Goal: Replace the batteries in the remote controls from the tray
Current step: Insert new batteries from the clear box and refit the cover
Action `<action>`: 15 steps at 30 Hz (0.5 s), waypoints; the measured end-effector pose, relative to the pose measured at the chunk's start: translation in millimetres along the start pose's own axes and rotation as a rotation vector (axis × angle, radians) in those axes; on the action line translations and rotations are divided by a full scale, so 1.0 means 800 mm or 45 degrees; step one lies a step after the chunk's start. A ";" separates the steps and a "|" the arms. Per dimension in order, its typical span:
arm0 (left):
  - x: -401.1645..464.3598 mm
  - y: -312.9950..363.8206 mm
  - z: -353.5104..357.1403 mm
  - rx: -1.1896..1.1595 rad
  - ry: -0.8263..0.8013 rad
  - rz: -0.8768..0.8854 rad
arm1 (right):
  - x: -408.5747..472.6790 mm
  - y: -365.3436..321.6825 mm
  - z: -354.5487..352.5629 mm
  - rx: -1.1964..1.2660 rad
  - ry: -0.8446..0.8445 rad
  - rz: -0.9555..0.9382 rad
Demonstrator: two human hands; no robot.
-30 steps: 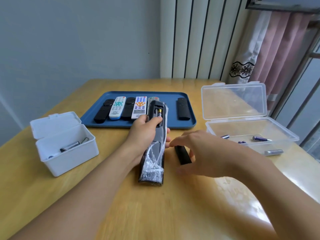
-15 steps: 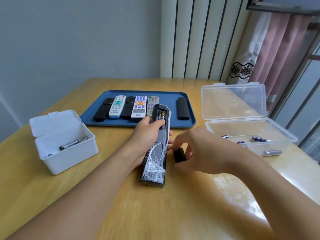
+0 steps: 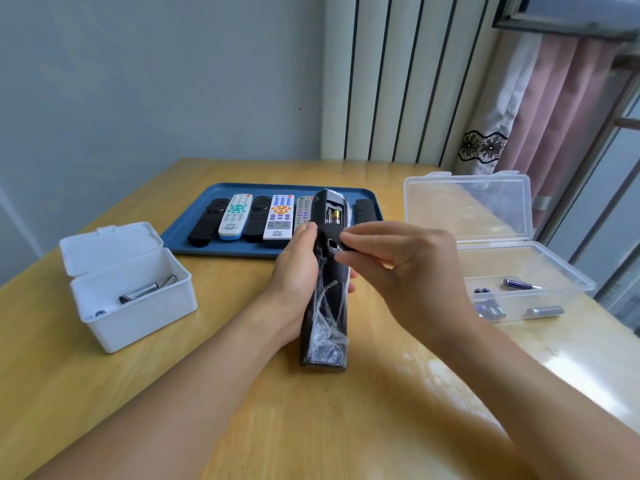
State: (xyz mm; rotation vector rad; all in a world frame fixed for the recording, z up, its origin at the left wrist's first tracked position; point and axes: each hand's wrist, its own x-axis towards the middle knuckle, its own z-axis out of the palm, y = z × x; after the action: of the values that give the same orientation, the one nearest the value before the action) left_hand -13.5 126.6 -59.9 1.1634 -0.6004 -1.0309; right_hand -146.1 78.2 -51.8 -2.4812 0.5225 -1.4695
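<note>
My left hand (image 3: 298, 268) grips a black remote (image 3: 327, 306) wrapped in clear film, held tilted up with its lower end on the table. Its battery bay is uncovered and a gold battery (image 3: 335, 216) shows inside. My right hand (image 3: 398, 265) pinches the black battery cover (image 3: 331, 237) right against the remote's back, just below the bay. Behind them a blue tray (image 3: 187, 233) holds several remotes, black, white and grey.
A white box (image 3: 138, 306) with its lid up stands at the left and holds batteries. A clear plastic box (image 3: 540, 271) with its lid up at the right holds several purple and grey batteries. The wooden table (image 3: 311, 427) spreads toward me.
My right hand picked the black cover up from the table beside the remote and brought it to the remote's back. My left hand tilted the remote up higher.
</note>
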 end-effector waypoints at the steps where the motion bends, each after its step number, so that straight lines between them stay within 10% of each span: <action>1: -0.002 -0.002 0.003 -0.016 -0.013 0.023 | -0.002 0.001 0.003 -0.007 0.032 -0.007; 15: -0.021 -0.011 0.024 -0.080 -0.119 0.138 | -0.002 0.018 0.012 -0.040 0.082 0.103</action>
State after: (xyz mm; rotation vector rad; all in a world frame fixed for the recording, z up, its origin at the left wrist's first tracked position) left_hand -40.3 132.5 -59.8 1.0209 -0.6923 -1.0081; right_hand -141.3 65.7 -62.6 -2.4124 0.6546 -1.5253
